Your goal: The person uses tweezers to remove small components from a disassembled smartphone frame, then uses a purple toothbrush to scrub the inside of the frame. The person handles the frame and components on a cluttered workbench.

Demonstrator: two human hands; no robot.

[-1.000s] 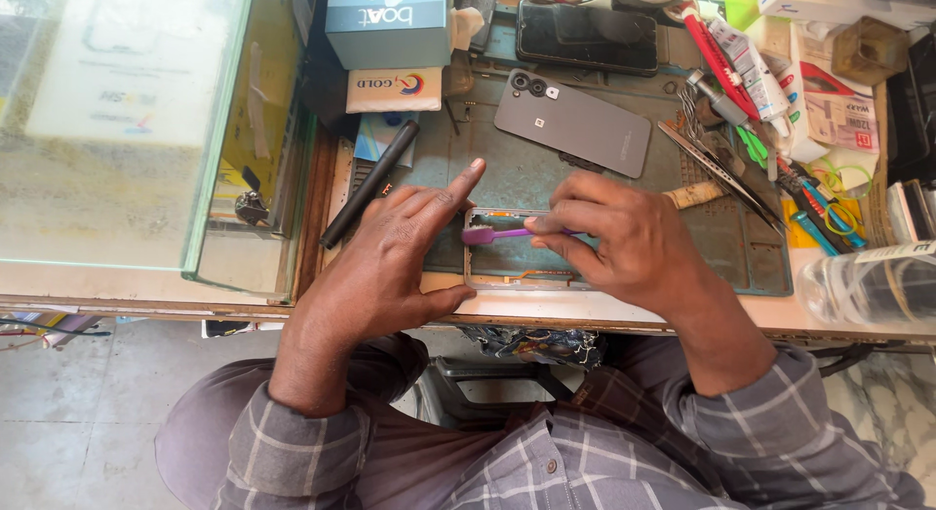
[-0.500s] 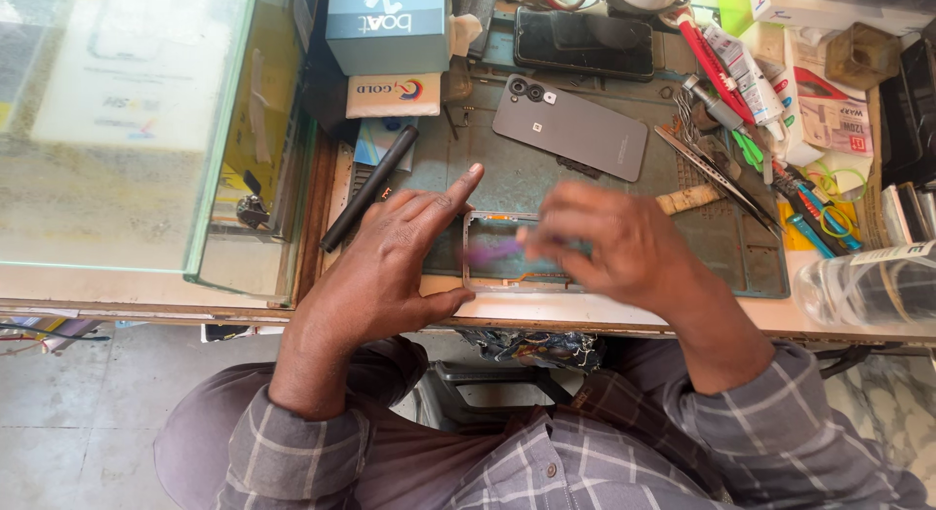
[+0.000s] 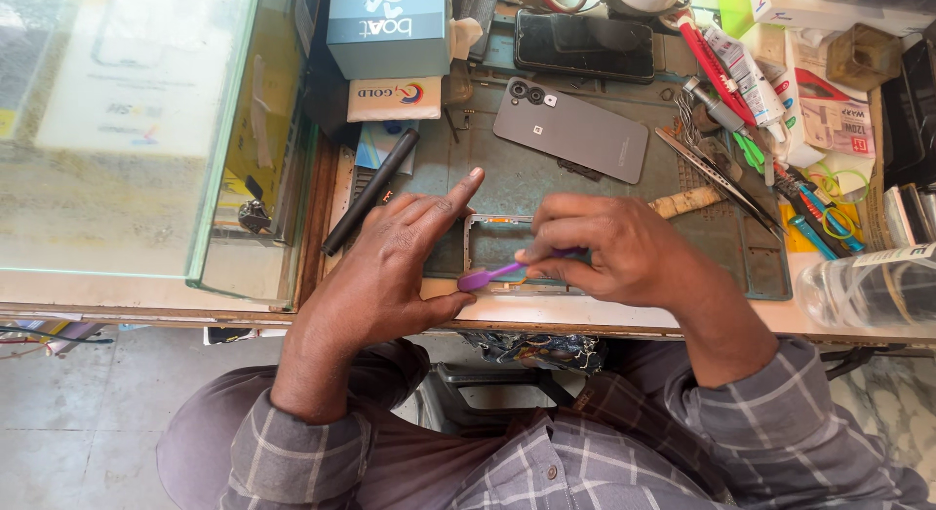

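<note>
- the right hand (image 3: 624,252) pinches a small purple brush (image 3: 507,269) between thumb and fingers, its bristle end pointing left and resting on the near edge of a phone frame (image 3: 487,245).
- the left hand (image 3: 400,266) lies flat over the left side of that frame, fingers spread, the index finger lifted and pointing up toward the far side of the desk (image 3: 624,313); it grips nothing, it only presses the frame down.
- the phone frame lies on the green work mat (image 3: 682,227) at the near edge of the desk, just between the two hands; it looks like a bare shell, open in the middle, with the mat showing through.
- judging by this, the phone is already taken apart: the grey back cover (image 3: 570,130) lies face down on the mat, apart from the frame, further from the person.
- the cleaning looks to be in hand, not finished; i cannot tell how much of the frame has been brushed.
- nothing shows any part being refitted, so putting it together seems to be left.
- further out: a black pen-like tool (image 3: 370,191) left of the mat, tweezers (image 3: 712,174) and a wooden-handled tool (image 3: 687,202) to the right, a dark phone (image 3: 583,45) at the far edge, a blue box (image 3: 388,27), a clear plastic bottle (image 3: 863,288) at the right, a glass case (image 3: 127,130) at the left.
</note>
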